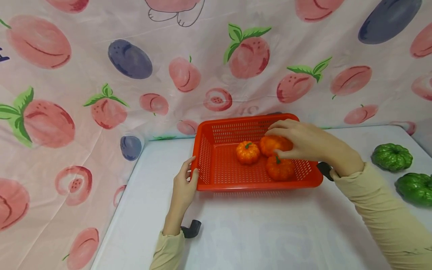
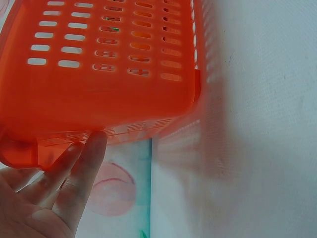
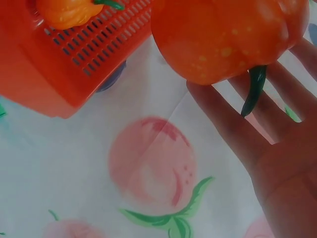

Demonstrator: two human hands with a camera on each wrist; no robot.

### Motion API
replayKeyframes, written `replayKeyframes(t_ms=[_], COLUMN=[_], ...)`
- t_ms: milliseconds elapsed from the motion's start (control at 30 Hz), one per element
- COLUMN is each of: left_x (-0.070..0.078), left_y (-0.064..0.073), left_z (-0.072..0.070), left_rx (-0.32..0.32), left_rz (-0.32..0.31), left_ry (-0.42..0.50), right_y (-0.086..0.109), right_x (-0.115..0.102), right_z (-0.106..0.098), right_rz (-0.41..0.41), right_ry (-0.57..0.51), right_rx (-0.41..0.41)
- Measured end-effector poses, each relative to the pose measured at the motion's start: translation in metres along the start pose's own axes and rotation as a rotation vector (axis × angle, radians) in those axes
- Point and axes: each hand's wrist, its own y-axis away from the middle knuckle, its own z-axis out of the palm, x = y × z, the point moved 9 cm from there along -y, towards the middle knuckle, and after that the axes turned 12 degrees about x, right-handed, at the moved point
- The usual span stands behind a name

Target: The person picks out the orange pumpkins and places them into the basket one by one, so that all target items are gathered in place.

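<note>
A red plastic basket (image 1: 222, 185) with slotted walls sits on the white table. My left hand (image 1: 185, 183) holds its left end, fingers against the outer wall; the left wrist view shows the fingers (image 2: 81, 173) touching the basket (image 2: 99, 99). Over the basket's right half, my right hand (image 1: 297, 140) grips an orange toy pumpkin (image 1: 274, 144), which has a dark green stem in the right wrist view. Two other orange pumpkins lie in the basket: a small one (image 1: 248, 152) near the middle and another (image 1: 280, 170) below the right hand.
Two shiny green pumpkins, one farther back (image 1: 392, 157) and one nearer (image 1: 416, 189), sit on the table at the right. A fruit-printed cloth (image 1: 209, 75) hangs behind the basket and along the left side. The white tabletop (image 1: 256, 232) extends in front of the basket.
</note>
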Motion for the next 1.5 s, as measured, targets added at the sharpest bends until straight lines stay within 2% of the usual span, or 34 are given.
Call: replayKeyframes(t_ms=[267,867,1267,1500], left_x=[0.0,-0.001,0.0,0.0], left_y=[0.0,0.0,0.0,-0.001], left_z=[0.0,-0.001,0.0,0.0], left_rx=[-0.002,0.001,-0.002,0.001], left_rz=[-0.003,0.015,0.006,0.01], left_ry=[-0.009,-0.01,-0.003,-0.003], right_y=[-0.006,-0.017,-0.022,-0.025], right_x=[-0.008,-0.023,-0.032,-0.034], right_z=[0.008,0.031,0.048,0.062], right_rz=[0.004,-0.049,-0.059,-0.051], right_ry=[-0.007,-0.088,-0.093,-0.111], right_rx=[-0.028,-0.052,-0.096,-0.155])
